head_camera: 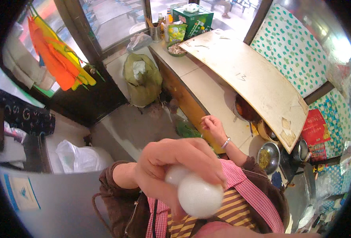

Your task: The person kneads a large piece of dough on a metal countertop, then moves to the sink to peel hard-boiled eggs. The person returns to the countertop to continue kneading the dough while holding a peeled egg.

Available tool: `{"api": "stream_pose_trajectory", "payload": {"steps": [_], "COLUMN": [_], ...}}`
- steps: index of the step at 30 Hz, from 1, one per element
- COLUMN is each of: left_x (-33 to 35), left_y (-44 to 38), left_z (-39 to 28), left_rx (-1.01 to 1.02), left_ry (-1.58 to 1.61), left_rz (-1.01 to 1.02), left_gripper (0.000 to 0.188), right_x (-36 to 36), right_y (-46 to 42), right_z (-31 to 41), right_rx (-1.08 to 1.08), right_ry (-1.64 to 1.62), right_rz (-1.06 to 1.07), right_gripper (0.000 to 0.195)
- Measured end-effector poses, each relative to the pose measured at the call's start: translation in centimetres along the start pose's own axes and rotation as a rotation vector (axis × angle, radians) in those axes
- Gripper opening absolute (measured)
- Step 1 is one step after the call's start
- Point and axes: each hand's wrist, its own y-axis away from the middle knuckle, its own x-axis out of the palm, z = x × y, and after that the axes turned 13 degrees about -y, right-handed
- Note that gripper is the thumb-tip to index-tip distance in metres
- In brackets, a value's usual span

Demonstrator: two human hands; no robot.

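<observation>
Close to the camera, my left hand [175,166] is curled around two smooth white rounded things that look like eggs. The nearer egg [200,196] is fully exposed below the fingers, while the other egg [178,175] is partly covered by them. My right hand [212,128], with a silver bangle [226,142] on its wrist, hovers by the front edge of the tiled counter [203,86]. Its fingers are loosely curled; I see nothing in them, but the palm is hidden. Further right a metal bowl [275,157] holds yellowish-green contents.
A large pale board [246,71] slopes over the counter, partly covering several pots. At the back sit a green bowl of pale food [177,49] and a green carton [193,22]. A green-covered bundle [142,80] stands beside the door [83,101]; a white sack [80,156] lies left.
</observation>
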Motion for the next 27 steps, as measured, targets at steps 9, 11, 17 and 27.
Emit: {"api": "stream_pose_trajectory", "payload": {"steps": [9, 11, 17, 27], "left_x": [-20.1, -23.4, -32.0, -39.2], "left_y": [-7.6, -8.6, -11.2, -14.5], "left_z": [1.4, 0.8, 1.1, 4.9], "left_rx": [0.231, 0.170, 0.011, -0.055], "left_ry": [0.230, 0.204, 0.319, 0.426], "left_rz": [0.353, 0.331, 0.260, 0.273], "left_gripper": [0.063, 0.062, 0.047, 0.056], "right_x": [-1.4, -1.6, 1.5, -1.9], "right_y": [-17.9, -20.1, -22.5, -26.0], "right_z": [1.9, 1.7, 8.3, 5.3], "right_rx": [0.009, -0.095, -0.262, 0.140], "right_ry": [-0.710, -0.705, -0.610, -0.614], "right_rz": [-0.350, -0.366, -0.436, -0.372], "right_gripper": [0.058, 0.066, 0.055, 0.053]}}
